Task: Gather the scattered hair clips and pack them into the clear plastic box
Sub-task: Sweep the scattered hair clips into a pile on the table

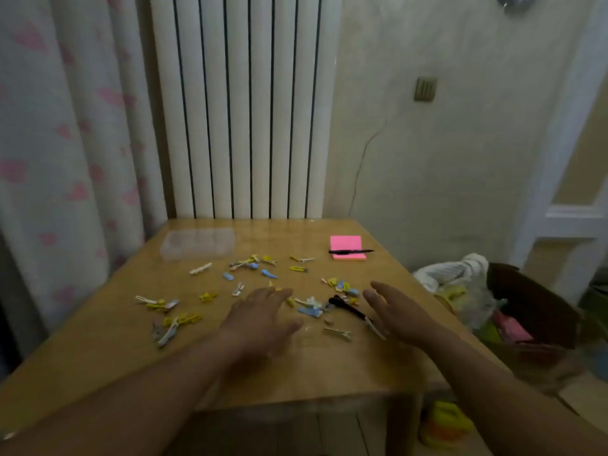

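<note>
Several small hair clips in yellow, blue and white [253, 266] lie scattered across the wooden table [98, 324]. A longer black clip [348, 307] lies between my hands. The clear plastic box [197, 243] stands shut at the far left of the table. My left hand [260, 319] hovers palm down over the middle of the table with fingers apart, holding nothing. My right hand [394, 311] is held on edge to the right of the black clip, fingers extended and empty.
A pink sticky-note pad [347, 246] with a black pen [350, 251] across it lies at the far right of the table. A white radiator [243, 106] stands behind the table, a curtain [65, 143] on the left. Bags and a brown box [526, 307] sit on the floor at right.
</note>
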Demonstrator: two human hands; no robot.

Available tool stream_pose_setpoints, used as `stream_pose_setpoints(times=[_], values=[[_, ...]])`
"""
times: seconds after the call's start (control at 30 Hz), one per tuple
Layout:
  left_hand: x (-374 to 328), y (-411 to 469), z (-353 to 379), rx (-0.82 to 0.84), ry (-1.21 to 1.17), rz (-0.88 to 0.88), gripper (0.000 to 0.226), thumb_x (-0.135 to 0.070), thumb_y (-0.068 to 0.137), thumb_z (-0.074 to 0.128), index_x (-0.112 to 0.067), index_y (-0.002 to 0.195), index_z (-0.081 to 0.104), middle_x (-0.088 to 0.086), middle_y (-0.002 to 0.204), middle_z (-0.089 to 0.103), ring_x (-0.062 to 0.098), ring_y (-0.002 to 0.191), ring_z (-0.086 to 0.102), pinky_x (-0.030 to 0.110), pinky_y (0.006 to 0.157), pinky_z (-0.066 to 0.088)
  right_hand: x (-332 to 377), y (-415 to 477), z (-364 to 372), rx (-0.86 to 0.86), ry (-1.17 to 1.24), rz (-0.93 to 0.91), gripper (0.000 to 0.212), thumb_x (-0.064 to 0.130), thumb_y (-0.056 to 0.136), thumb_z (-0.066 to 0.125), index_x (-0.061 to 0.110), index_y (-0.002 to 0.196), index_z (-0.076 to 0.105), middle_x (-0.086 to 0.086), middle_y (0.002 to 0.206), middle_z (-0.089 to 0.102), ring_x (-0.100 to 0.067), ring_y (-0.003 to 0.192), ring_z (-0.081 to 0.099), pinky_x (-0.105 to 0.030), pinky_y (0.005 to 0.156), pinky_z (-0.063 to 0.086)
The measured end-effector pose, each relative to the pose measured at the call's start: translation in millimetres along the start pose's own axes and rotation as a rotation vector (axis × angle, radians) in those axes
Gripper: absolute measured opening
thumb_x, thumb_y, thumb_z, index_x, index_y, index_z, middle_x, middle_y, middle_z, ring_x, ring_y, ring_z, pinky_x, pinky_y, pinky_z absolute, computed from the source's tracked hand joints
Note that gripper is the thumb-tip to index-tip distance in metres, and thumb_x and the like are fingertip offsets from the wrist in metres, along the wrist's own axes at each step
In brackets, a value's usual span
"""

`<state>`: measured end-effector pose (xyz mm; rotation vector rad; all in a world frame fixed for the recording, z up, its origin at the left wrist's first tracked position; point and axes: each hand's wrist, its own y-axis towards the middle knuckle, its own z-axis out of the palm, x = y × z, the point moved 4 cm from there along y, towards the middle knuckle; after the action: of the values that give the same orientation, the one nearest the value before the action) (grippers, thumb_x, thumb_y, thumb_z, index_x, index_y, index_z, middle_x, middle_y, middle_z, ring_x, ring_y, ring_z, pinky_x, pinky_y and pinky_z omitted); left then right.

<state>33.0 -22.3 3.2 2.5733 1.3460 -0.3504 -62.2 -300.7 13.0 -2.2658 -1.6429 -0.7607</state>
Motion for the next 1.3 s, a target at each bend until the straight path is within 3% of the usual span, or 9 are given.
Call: stream_pose_setpoints(times=[0.1, 0.23, 0.43, 0.57, 0.7, 0.87, 1.07, 1.2, 1.3], values=[[-22, 6, 37, 0.105, 0.015, 0.016, 0.112, -0.099, 0.073, 0.042, -0.048, 0.166, 0.006, -0.002, 0.179, 0.006, 0.023, 0.165, 0.003, 0.06, 0.13, 0.008, -19, -4, 19, -0.015, -0.134, 0.047, 0.07, 0.063, 0.105, 0.038, 0.023, 0.162, 0.035, -0.003, 0.163, 0.044, -0.022, 0.147, 0.043, -0.041, 0.119, 0.034], [-35, 29, 56, 0.026, -0.027, 0.007, 0.125, -0.106, 0.062, 0.037, -0.048, 0.165, -0.001, -0.003, 0.179, 0.0, 0.022, 0.165, 0.0, 0.059, 0.129, 0.005, -15, 5, 45, -0.011, -0.303, -0.025, 0.071, 0.06, 0.105, 0.036, 0.019, 0.163, 0.032, -0.005, 0.164, 0.04, -0.023, 0.15, 0.037, -0.043, 0.122, 0.029], [-14, 56, 45, -0.041, -0.089, -0.032, 0.105, -0.088, 0.083, 0.053, -0.04, 0.168, 0.014, 0.004, 0.178, 0.01, 0.026, 0.164, 0.01, 0.049, 0.132, 0.014, 29, 40, 72, 0.056, 0.032, -0.144, 0.061, 0.047, 0.108, 0.042, 0.018, 0.161, 0.033, -0.007, 0.161, 0.045, -0.026, 0.144, 0.045, -0.038, 0.114, 0.037], [-5, 59, 41, -0.103, -0.106, -0.014, 0.107, -0.092, 0.079, 0.052, -0.036, 0.166, 0.025, -0.001, 0.174, 0.025, 0.022, 0.161, 0.021, 0.046, 0.13, 0.022, 23, 82, 51, -0.165, 0.139, 0.009, 0.059, 0.049, 0.107, 0.043, 0.016, 0.155, 0.045, -0.006, 0.159, 0.049, -0.023, 0.143, 0.046, -0.037, 0.114, 0.036], [-7, 60, 47, -0.086, -0.111, 0.018, 0.116, -0.102, 0.066, 0.048, -0.045, 0.164, 0.022, -0.005, 0.175, 0.021, 0.016, 0.161, 0.016, 0.045, 0.131, 0.013, 27, 100, 61, 0.028, -0.003, -0.028, 0.058, 0.055, 0.108, 0.037, 0.021, 0.154, 0.049, -0.004, 0.157, 0.052, -0.024, 0.142, 0.049, -0.038, 0.114, 0.037], [-3, 62, 47, -0.091, -0.155, 0.026, 0.119, -0.099, 0.066, 0.054, -0.046, 0.165, 0.013, -0.006, 0.176, 0.017, 0.014, 0.162, 0.011, 0.046, 0.131, 0.012, 54, 75, 85, 0.194, 0.232, -0.206, 0.043, 0.054, 0.109, 0.035, 0.036, 0.128, 0.069, 0.015, 0.122, 0.071, -0.006, 0.114, 0.065, -0.033, 0.1, 0.048], [0, 60, 43, -0.169, -0.229, 0.075, 0.101, -0.085, 0.079, 0.064, -0.04, 0.162, 0.028, -0.012, 0.161, 0.042, 0.011, 0.148, 0.036, 0.037, 0.122, 0.034, 50, 64, 63, 0.074, 0.477, -0.152, 0.041, 0.043, 0.112, 0.032, 0.033, 0.125, 0.07, 0.014, 0.129, 0.069, 0.0, 0.122, 0.061, -0.031, 0.1, 0.051], [0, 57, 40, -0.154, -0.286, 0.064, 0.079, -0.075, 0.09, 0.059, -0.038, 0.157, 0.039, -0.012, 0.154, 0.049, 0.011, 0.143, 0.043, 0.039, 0.116, 0.042, 31, 41, 54, -0.043, 0.138, -0.158, 0.034, 0.031, 0.113, 0.035, 0.028, 0.135, 0.061, 0.01, 0.136, 0.062, -0.001, 0.118, 0.056, -0.015, 0.095, 0.042], [0, 57, 37, -0.156, -0.365, 0.064, 0.056, -0.053, 0.104, 0.055, -0.035, 0.156, 0.044, -0.011, 0.152, 0.051, 0.01, 0.141, 0.047, 0.036, 0.114, 0.043, 37, 24, 69, -0.02, 0.208, -0.097, 0.041, 0.047, 0.111, 0.034, 0.037, 0.146, 0.053, 0.016, 0.14, 0.058, 0.001, 0.121, 0.054, -0.015, 0.09, 0.04]])
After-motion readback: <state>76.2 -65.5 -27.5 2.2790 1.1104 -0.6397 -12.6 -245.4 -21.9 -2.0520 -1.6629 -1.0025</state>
